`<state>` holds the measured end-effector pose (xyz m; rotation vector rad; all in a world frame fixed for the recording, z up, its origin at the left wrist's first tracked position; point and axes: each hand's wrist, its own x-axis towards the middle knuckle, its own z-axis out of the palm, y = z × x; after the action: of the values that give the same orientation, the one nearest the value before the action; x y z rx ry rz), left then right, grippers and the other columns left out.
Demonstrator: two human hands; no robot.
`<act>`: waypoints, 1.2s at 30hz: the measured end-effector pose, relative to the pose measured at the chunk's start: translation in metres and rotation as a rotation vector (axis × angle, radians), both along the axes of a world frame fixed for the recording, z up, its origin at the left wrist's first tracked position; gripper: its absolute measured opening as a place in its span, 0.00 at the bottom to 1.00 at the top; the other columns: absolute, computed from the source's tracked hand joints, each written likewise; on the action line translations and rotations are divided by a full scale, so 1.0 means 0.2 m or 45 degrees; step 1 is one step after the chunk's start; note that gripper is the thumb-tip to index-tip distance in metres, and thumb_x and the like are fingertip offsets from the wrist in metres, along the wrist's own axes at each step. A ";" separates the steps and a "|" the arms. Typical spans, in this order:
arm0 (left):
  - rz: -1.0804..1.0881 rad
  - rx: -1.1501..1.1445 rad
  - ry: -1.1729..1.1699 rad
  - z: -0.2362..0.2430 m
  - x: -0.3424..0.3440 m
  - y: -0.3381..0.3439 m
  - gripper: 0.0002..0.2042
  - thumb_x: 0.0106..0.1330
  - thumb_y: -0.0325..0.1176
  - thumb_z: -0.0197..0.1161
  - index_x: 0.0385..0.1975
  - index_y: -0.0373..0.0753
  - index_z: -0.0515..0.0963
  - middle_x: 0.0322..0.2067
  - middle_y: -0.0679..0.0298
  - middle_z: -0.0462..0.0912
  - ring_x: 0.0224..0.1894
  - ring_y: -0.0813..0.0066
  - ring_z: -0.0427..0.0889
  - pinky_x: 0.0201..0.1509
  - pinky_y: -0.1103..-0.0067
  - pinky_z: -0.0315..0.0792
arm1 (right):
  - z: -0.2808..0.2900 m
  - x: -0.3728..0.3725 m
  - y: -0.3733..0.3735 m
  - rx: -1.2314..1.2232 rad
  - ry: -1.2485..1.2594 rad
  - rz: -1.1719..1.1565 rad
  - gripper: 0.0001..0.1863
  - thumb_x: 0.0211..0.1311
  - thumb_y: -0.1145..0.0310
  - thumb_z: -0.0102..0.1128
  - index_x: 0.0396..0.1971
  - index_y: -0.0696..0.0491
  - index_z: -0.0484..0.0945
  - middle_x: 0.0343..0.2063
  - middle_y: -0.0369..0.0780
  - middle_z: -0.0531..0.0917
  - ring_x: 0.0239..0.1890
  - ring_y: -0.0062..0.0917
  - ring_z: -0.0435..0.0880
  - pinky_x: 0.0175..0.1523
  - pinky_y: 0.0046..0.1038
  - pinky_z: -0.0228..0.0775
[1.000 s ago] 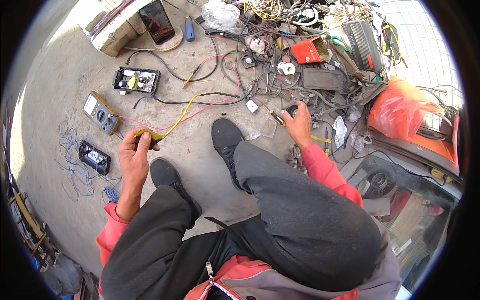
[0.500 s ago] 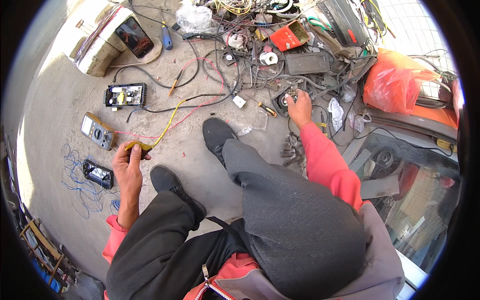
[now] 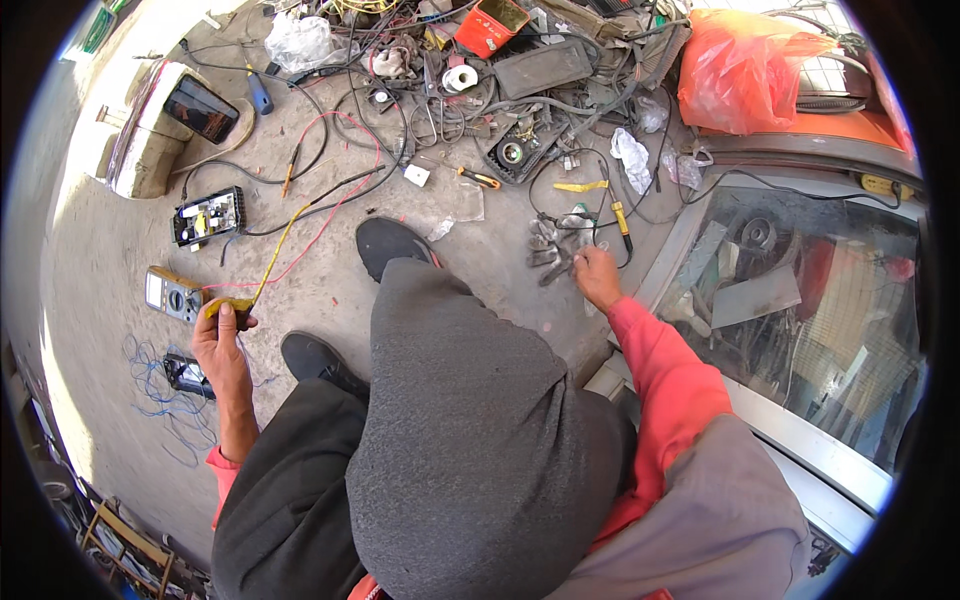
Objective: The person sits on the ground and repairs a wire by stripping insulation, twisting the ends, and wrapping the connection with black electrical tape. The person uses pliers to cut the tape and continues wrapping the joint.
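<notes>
The yellow probe (image 3: 228, 306) lies pinched in the left hand (image 3: 222, 345), low over the concrete floor (image 3: 90, 240) just beside the multimeter (image 3: 172, 293). Its long axis runs up and to the right, and from its tip a yellow lead (image 3: 280, 245) and a red lead (image 3: 330, 215) trail off the same way toward the heap of parts. The left hand is pressed together around the probe's body, thumb on top.

The right hand (image 3: 598, 277) is well apart, on the far side of the raised knee, fingers curled down at a bunch of grey metal pieces (image 3: 550, 255) on the floor; whether it pinches one or only touches them I cannot tell. A yellow-handled screwdriver (image 3: 620, 225) lies just beyond it. The grey pieces lie up and to the left of that hand, touching or nearly so, so the right hand is much the nearer one.

Further out: an open black box (image 3: 207, 215) showing a circuit board inside, a red box (image 3: 490, 25) at the top whose contents I cannot make out, an orange plastic bag (image 3: 750, 70) bulging and closed, a roll of white tape (image 3: 460, 78), and a tangle of blue wire (image 3: 165, 410) near the left forearm.
</notes>
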<state>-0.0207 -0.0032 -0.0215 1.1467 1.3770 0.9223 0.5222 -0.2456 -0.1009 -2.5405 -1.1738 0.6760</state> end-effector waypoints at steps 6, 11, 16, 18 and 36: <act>-0.046 -0.021 -0.062 -0.02 0.01 -0.01 0.09 0.76 0.32 0.59 0.41 0.30 0.79 0.32 0.60 0.85 0.30 0.75 0.84 0.37 0.78 0.79 | -0.07 -0.04 -0.26 -0.134 0.219 -0.036 0.09 0.65 0.72 0.56 0.37 0.63 0.81 0.22 0.43 0.86 0.23 0.25 0.85 0.29 0.29 0.75; -0.013 -0.038 -0.059 -0.01 -0.02 -0.01 0.09 0.76 0.31 0.58 0.41 0.31 0.79 0.33 0.60 0.85 0.32 0.75 0.85 0.40 0.78 0.80 | 0.00 -0.18 0.03 -0.084 0.336 0.120 0.09 0.65 0.72 0.58 0.34 0.63 0.80 0.21 0.43 0.85 0.22 0.22 0.84 0.27 0.27 0.74; -0.024 -0.054 -0.113 -0.03 -0.05 -0.05 0.07 0.76 0.29 0.59 0.42 0.31 0.79 0.34 0.60 0.86 0.34 0.76 0.84 0.42 0.79 0.78 | 0.09 -0.35 0.41 -0.020 0.492 0.144 0.10 0.64 0.71 0.59 0.34 0.63 0.82 0.21 0.44 0.86 0.22 0.24 0.84 0.30 0.29 0.75; -0.043 -0.043 -0.145 -0.05 -0.04 -0.06 0.07 0.75 0.28 0.60 0.42 0.31 0.79 0.34 0.62 0.86 0.35 0.77 0.84 0.42 0.80 0.77 | 0.11 -0.42 0.52 -0.066 0.629 0.080 0.10 0.65 0.71 0.59 0.36 0.63 0.82 0.22 0.42 0.86 0.22 0.22 0.83 0.29 0.28 0.74; -0.032 -0.108 -0.105 -0.05 -0.01 -0.11 0.07 0.75 0.27 0.60 0.43 0.30 0.79 0.35 0.62 0.86 0.37 0.77 0.84 0.45 0.79 0.78 | -0.02 -0.57 1.34 0.155 0.105 0.494 0.12 0.59 0.68 0.65 0.37 0.61 0.82 0.30 0.51 0.87 0.35 0.46 0.88 0.44 0.41 0.78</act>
<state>-0.0218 -0.0260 -0.0309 1.0486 1.3196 0.8757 0.4087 0.0219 -0.1041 -2.1821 -1.6427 0.7586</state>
